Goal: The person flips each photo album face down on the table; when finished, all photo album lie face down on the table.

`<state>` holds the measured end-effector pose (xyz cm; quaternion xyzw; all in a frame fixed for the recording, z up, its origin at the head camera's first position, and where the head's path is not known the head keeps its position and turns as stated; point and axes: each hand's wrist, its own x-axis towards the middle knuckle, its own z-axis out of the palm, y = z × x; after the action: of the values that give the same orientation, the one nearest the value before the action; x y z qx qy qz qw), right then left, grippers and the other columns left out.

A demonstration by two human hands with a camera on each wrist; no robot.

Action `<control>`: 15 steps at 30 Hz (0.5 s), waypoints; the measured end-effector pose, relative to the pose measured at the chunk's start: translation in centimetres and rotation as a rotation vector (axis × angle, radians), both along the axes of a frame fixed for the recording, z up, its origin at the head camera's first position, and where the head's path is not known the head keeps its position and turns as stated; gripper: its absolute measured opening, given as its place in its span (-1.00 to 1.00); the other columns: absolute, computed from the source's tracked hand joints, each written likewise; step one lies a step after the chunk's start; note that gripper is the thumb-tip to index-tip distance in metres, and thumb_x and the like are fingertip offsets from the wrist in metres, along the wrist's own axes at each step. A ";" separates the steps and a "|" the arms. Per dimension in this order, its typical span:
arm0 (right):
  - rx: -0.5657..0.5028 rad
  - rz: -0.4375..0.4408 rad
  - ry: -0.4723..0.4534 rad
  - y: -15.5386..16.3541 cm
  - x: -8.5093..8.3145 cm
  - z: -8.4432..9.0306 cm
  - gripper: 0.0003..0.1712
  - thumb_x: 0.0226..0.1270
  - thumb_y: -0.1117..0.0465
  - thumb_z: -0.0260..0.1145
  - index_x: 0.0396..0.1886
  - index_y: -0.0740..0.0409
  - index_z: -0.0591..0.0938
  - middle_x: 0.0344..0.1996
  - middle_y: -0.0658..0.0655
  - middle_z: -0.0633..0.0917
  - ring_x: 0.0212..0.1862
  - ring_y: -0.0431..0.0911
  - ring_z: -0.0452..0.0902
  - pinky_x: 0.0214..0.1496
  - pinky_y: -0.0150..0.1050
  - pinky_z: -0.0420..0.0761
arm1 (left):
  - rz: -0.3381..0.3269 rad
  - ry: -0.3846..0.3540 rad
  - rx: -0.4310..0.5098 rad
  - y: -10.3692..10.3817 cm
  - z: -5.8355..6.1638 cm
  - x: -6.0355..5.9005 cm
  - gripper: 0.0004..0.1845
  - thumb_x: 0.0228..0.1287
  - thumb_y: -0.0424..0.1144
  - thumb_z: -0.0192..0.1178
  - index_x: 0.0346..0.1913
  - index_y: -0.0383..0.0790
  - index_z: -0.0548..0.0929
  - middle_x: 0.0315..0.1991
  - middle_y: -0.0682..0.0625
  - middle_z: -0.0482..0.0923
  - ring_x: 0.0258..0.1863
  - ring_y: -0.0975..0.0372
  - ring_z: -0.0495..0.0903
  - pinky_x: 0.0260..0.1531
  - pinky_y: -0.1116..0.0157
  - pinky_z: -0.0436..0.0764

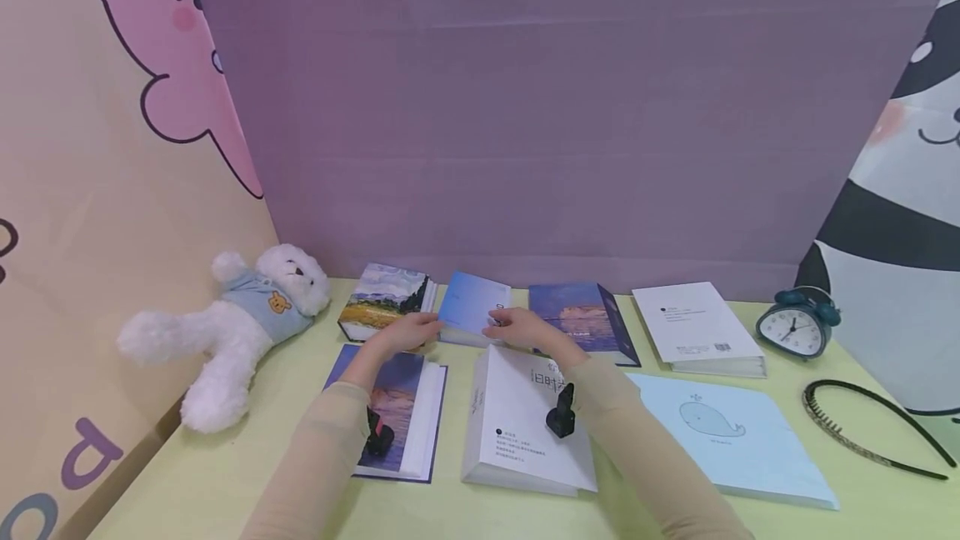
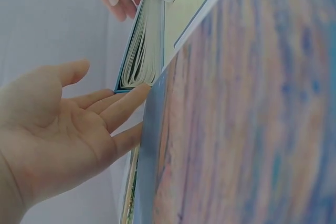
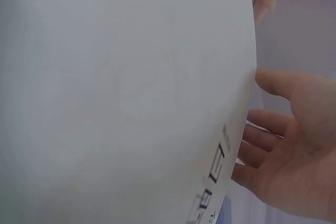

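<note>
In the head view a small blue book (image 1: 474, 300) lies at the back of the table between my hands. My left hand (image 1: 403, 333) is at its left edge, fingertips right at the cover. My right hand (image 1: 525, 330) reaches over its lower right part, partly covering the printed title. The left wrist view shows my left hand (image 2: 68, 129) palm visible, fingers extended by the corner of the book's page block (image 2: 143, 51). In the right wrist view my right hand (image 3: 294, 150) has loosely extended fingers, their tips hidden behind a large white book cover (image 3: 131, 77).
Nearby lie a landscape-cover book (image 1: 384, 298), two sunset-photo albums (image 1: 573, 315), (image 1: 393, 407), white books (image 1: 525, 432), (image 1: 693, 323) and a light-blue whale book (image 1: 735, 432). A plush bear (image 1: 262, 307) sits left; an alarm clock (image 1: 795, 327) and headband (image 1: 847, 436) lie right.
</note>
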<state>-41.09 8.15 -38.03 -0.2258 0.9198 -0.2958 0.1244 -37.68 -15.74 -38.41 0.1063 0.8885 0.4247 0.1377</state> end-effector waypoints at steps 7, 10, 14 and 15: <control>0.021 -0.005 -0.003 0.0 0.3 0.1 -0.35 0.42 -0.01 0.09 0.40 0.18 0.26 0.33 0.22 0.38 0.36 0.12 0.24 0.34 0.00 0.33 | 0.002 -0.007 -0.004 0.1 0.4 0.2 -0.42 0.50 -0.04 -0.19 0.43 -0.30 0.14 0.16 -0.33 0.43 -0.05 -0.03 0.51 0.14 0.03 0.44; 0.038 -0.010 -0.005 0.0 0.4 0.1 -0.35 0.42 -0.01 0.09 0.39 0.18 0.27 0.33 0.22 0.38 0.35 0.14 0.25 0.31 0.01 0.36 | -0.002 -0.014 0.019 0.1 0.4 0.3 -0.44 0.51 -0.06 -0.19 0.41 -0.33 0.17 0.30 -0.27 0.31 0.26 -0.05 0.35 0.21 0.00 0.40; 0.033 -0.013 -0.018 -0.3 0.5 0.1 -0.32 0.41 0.00 0.10 0.39 0.27 0.25 0.36 0.29 0.29 0.38 0.18 0.18 0.32 0.06 0.33 | 0.003 -0.031 0.035 0.3 0.3 0.2 -0.42 0.51 -0.06 -0.19 0.42 -0.35 0.13 0.36 -0.26 0.23 0.32 -0.06 0.27 0.24 -0.01 0.37; 0.025 -0.022 -0.031 -0.4 0.5 0.0 -0.30 0.41 -0.01 0.10 0.40 0.28 0.22 0.37 0.31 0.26 0.38 0.19 0.16 0.32 0.07 0.32 | 0.007 -0.035 0.027 0.3 0.3 0.2 -0.41 0.50 -0.05 -0.20 0.42 -0.35 0.12 0.36 -0.26 0.22 0.31 -0.05 0.29 0.25 -0.01 0.36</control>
<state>-40.54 7.74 -37.99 -0.2094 0.9239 -0.2891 0.1380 -37.49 -15.41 -38.16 0.0974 0.8805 0.4390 0.1502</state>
